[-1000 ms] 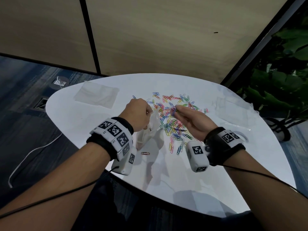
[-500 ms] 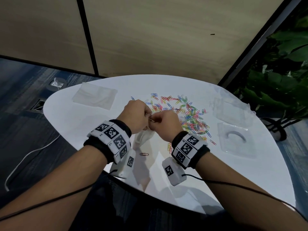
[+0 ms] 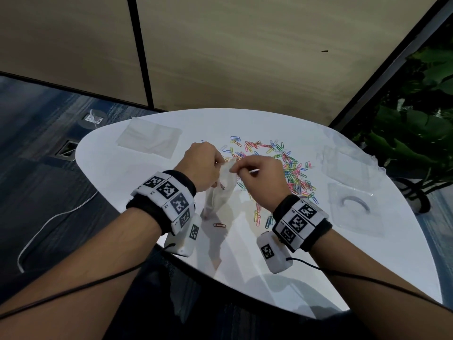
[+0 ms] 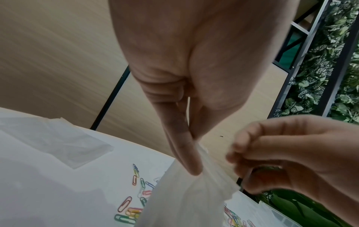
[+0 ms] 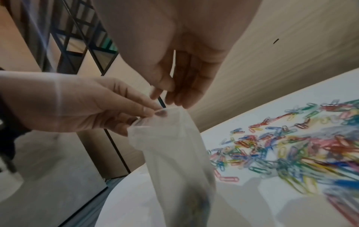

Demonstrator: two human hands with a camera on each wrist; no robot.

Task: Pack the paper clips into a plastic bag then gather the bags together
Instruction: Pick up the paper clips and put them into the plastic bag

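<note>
A thin clear plastic bag hangs over the white table. My left hand pinches the bag's rim between thumb and forefinger, plain in the left wrist view. My right hand hovers at the bag's mouth with bunched, curled fingers. Something thin and reddish, apparently paper clips, shows between them. A few clips blur at the bag's bottom. A spread of coloured paper clips lies just right of the bag.
One red clip lies alone near the front edge. A flat empty bag lies at the back left. Two more clear bags lie at the right, the nearer one holding a curved piece. Plants stand beyond the table's right edge.
My right hand lifted from the clip pile, swung left to meet the left hand, and now sits at the bag's mouth. The left hand kept its pinch on the bag.
</note>
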